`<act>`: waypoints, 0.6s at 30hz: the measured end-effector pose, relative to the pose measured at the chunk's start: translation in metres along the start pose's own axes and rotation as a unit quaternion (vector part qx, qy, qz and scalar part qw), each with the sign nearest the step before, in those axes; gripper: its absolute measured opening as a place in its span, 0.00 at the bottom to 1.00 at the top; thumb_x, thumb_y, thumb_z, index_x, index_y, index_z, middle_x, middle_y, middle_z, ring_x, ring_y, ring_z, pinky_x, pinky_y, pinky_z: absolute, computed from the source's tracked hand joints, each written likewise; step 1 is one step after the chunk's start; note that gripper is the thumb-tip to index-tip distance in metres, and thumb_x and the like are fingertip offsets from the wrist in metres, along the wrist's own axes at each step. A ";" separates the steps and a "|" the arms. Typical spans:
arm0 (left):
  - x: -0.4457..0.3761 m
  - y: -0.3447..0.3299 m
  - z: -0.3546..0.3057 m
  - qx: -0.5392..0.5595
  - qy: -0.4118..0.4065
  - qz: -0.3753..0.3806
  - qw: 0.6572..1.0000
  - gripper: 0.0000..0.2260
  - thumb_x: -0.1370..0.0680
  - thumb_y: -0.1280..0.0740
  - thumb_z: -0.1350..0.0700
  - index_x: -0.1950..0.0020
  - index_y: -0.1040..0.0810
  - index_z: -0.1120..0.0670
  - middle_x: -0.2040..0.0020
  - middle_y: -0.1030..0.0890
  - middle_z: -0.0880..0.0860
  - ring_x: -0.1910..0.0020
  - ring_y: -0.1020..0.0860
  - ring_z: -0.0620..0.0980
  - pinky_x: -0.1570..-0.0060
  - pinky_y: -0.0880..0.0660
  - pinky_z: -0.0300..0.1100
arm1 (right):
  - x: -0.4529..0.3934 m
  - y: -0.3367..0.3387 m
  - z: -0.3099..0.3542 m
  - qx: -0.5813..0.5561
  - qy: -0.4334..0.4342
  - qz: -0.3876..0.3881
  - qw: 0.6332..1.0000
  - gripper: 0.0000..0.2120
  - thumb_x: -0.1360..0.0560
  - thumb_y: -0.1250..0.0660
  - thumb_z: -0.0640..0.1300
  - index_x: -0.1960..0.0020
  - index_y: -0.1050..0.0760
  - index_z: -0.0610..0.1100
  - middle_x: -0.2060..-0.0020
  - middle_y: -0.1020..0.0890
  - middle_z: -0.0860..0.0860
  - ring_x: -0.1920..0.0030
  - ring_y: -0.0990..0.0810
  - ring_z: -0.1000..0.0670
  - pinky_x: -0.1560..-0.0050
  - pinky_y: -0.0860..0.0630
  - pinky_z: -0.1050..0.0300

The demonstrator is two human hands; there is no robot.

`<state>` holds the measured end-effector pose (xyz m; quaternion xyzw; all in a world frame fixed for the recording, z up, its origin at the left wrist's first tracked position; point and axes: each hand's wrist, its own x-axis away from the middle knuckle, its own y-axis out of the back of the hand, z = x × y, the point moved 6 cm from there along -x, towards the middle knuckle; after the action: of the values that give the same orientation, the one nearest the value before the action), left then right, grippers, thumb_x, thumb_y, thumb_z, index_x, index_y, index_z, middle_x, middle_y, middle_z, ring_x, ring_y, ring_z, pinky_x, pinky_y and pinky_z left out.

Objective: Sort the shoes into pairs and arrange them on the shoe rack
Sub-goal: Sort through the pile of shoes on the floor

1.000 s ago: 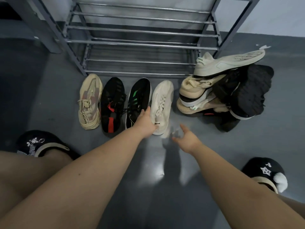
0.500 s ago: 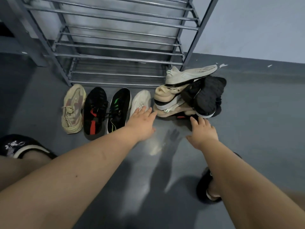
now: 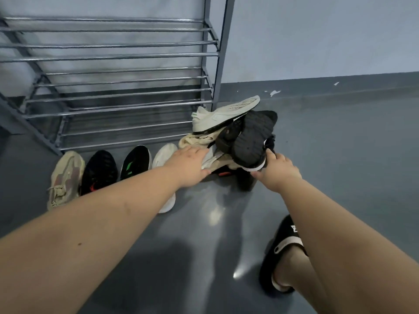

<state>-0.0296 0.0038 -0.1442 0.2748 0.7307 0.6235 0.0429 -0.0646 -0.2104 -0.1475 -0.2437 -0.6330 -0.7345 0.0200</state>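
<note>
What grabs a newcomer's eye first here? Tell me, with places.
The jumbled pile of shoes by the rack's right leg, with the left hand on its beige side and the right hand gripping a black shoe. Then the row of four single shoes before the bare metal shoe rack.

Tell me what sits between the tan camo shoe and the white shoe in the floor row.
In the head view, two black shoes: one with a red mark beside the tan camo shoe, one with green marks beside the white shoe.
</note>
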 end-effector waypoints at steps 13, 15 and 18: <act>-0.077 -0.010 -0.038 0.094 0.047 0.022 0.994 0.30 0.22 0.40 0.43 0.24 0.42 0.54 0.27 0.34 0.56 0.28 0.37 0.56 0.30 0.38 0.49 | -0.036 -0.024 -0.010 -0.111 -0.010 0.008 0.994 0.45 0.27 0.43 0.69 0.22 0.55 0.45 0.24 0.45 0.45 0.24 0.46 0.43 0.26 0.44 0.45; -0.085 -0.015 -0.039 0.136 0.069 0.031 0.988 0.26 0.22 0.39 0.43 0.27 0.36 0.55 0.31 0.28 0.56 0.32 0.31 0.56 0.34 0.34 0.48 | -0.038 -0.025 -0.009 -0.117 -0.008 0.019 0.993 0.45 0.27 0.43 0.69 0.22 0.56 0.45 0.23 0.46 0.45 0.24 0.48 0.43 0.26 0.45 0.45; -0.092 -0.023 -0.039 0.212 0.105 0.027 0.971 0.21 0.23 0.36 0.45 0.34 0.29 0.55 0.36 0.24 0.55 0.37 0.26 0.55 0.38 0.31 0.46 | -0.042 -0.031 -0.009 -0.134 0.007 0.036 0.990 0.43 0.26 0.43 0.68 0.22 0.56 0.48 0.23 0.48 0.46 0.23 0.51 0.43 0.25 0.47 0.46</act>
<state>0.0244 -0.0748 -0.1833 0.2302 0.8390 0.4806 -0.1102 -0.0411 -0.2242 -0.1931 -0.2616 -0.5193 -0.8134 0.0176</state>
